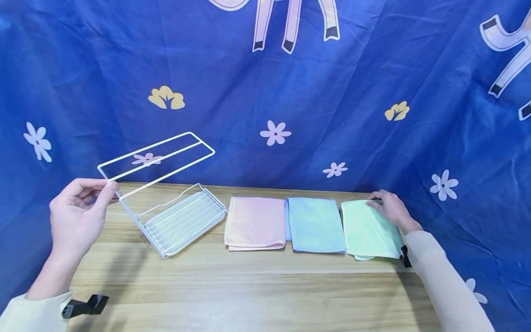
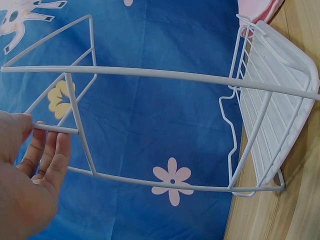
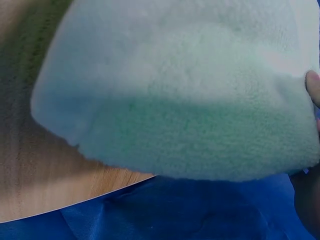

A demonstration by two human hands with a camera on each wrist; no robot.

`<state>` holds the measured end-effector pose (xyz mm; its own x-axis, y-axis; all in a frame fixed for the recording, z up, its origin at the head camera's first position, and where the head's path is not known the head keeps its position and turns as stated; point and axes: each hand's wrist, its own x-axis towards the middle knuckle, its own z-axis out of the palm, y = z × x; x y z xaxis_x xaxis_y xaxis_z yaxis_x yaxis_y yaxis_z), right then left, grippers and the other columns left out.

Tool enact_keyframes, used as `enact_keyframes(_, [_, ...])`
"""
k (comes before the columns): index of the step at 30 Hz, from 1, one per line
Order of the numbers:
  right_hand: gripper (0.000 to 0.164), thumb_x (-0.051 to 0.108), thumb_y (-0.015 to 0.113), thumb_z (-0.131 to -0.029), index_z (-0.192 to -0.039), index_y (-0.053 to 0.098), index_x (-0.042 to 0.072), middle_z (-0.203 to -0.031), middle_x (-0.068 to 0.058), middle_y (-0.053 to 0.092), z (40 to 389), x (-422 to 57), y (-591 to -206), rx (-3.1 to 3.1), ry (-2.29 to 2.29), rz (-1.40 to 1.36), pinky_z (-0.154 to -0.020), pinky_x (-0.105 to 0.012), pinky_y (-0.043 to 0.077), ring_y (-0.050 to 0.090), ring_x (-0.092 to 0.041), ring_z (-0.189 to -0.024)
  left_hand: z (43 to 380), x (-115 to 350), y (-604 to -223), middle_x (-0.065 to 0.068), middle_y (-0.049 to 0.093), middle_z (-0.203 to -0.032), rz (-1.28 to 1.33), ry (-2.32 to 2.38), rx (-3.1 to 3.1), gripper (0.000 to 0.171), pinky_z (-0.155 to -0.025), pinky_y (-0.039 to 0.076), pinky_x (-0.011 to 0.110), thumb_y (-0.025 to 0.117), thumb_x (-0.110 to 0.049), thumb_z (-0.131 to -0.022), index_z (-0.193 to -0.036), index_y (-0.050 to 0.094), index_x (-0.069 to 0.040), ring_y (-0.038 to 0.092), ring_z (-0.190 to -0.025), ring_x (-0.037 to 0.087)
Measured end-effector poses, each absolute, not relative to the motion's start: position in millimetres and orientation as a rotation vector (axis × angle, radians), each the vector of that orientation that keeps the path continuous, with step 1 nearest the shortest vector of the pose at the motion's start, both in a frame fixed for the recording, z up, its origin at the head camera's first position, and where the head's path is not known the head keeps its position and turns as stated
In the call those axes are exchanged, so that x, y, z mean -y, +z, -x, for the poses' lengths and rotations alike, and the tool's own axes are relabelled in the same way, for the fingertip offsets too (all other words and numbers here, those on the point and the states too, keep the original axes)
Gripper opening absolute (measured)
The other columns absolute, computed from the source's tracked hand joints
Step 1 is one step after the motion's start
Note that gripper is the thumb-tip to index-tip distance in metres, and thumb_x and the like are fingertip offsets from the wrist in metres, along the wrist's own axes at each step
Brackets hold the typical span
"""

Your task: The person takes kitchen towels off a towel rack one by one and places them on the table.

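Note:
My left hand (image 1: 80, 212) pinches a white wire rack (image 1: 184, 221) at the left end of its upper frame. In the left wrist view, the thumb and fingertips hold a short crossbar (image 2: 55, 129). A white tray (image 2: 296, 55) sits at the rack's slatted base, which tilts on the wooden table. On the far right, my right hand (image 1: 390, 207) grips the upper right edge of a folded light green towel (image 1: 369, 233). The towel (image 3: 190, 100) fills most of the right wrist view, with one fingertip (image 3: 313, 87) showing at its edge.
A folded pink towel (image 1: 255, 223) and a folded blue towel (image 1: 317, 226) lie in a row between the rack and the green towel. Blue patterned cloth (image 1: 232, 101) hangs behind and beside the wooden table (image 1: 257, 295).

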<state>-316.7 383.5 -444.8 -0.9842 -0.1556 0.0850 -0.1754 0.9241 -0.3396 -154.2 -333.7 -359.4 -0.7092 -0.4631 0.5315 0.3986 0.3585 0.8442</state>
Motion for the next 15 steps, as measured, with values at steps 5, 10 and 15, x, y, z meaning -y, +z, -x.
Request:
enact_keyframes(5, [0.023,0.031,0.066,-0.106,-0.114,0.076,0.012,-0.126,-0.022,0.071,321.6,-384.8,-446.8,3.028,0.522,-0.261,-0.102,-0.066,0.054,0.064,-0.046,-0.120,153.4,333.0,-359.2,-0.015,0.078,-0.084,-0.043,-1.475,1.844,0.015,-0.067,0.062,0.007,0.069,0.010,-0.094,-0.097,0.074,-0.004,0.072,-0.070,-0.004])
enact_keyframes(10, [0.019,0.026,0.065,-0.106,-0.111,0.076,0.011,-0.115,-0.019,0.072,323.9,-383.6,-446.3,3.040,0.509,-0.256,-0.089,-0.056,0.058,0.067,-0.038,-0.106,152.5,332.7,-359.1,-0.017,0.078,-0.085,-0.051,-1.453,1.858,0.015,-0.067,0.062,0.007,0.069,0.009,-0.094,-0.098,0.074,-0.004,0.072,-0.070,-0.004])
enact_keyframes(15, [0.018,0.023,0.067,-0.105,-0.112,0.077,0.009,-0.109,-0.015,0.073,322.2,-383.5,-442.5,3.036,0.525,-0.268,-0.080,-0.048,0.060,0.068,-0.032,-0.099,152.1,332.6,-359.0,-0.019,0.077,-0.085,-0.061,-1.409,1.887,0.014,-0.067,0.062,0.006,0.070,0.009,-0.094,-0.099,0.074,-0.004,0.072,-0.070,-0.006])
